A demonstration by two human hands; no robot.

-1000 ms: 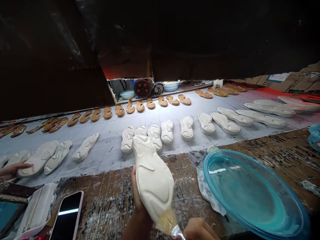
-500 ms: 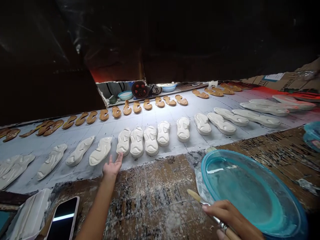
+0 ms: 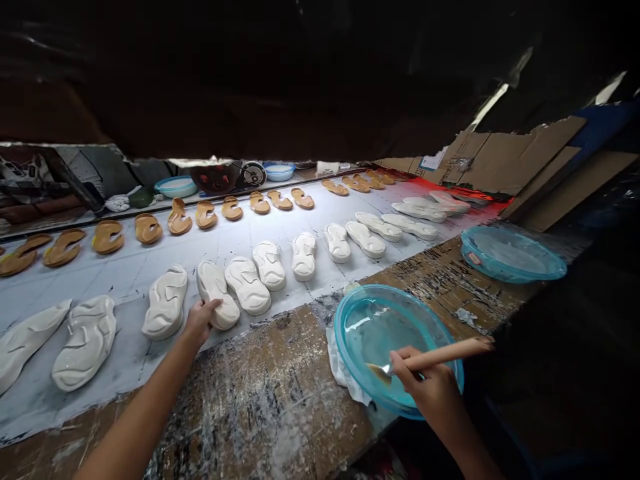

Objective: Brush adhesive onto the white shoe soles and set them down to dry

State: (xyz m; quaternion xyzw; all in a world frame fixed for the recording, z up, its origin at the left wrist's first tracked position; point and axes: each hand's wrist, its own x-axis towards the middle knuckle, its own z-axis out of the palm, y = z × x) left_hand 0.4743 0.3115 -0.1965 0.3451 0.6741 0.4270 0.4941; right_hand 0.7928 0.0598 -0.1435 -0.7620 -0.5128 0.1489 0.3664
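My left hand grips the heel end of a white shoe sole, thumb on top and the other fingers partly hidden at its side. Other white soles stand on both sides of it, the nearest right one almost touching it and a left one a little apart. In my right hand is a brush with a wooden handle. Its pale bristles point down over the inside of a blue basin holding a cloudy liquid; whether they touch the liquid I cannot tell.
Behind the white soles runs a row of tan soles on the white belt. A second blue basin sits farther right on the stained cardboard. A dark cover hangs low overhead. Red light falls at the far right end.
My view has swung right. My left hand, open beside the soles before, has closed on one. The brush has moved from beside the basin to over its inside.
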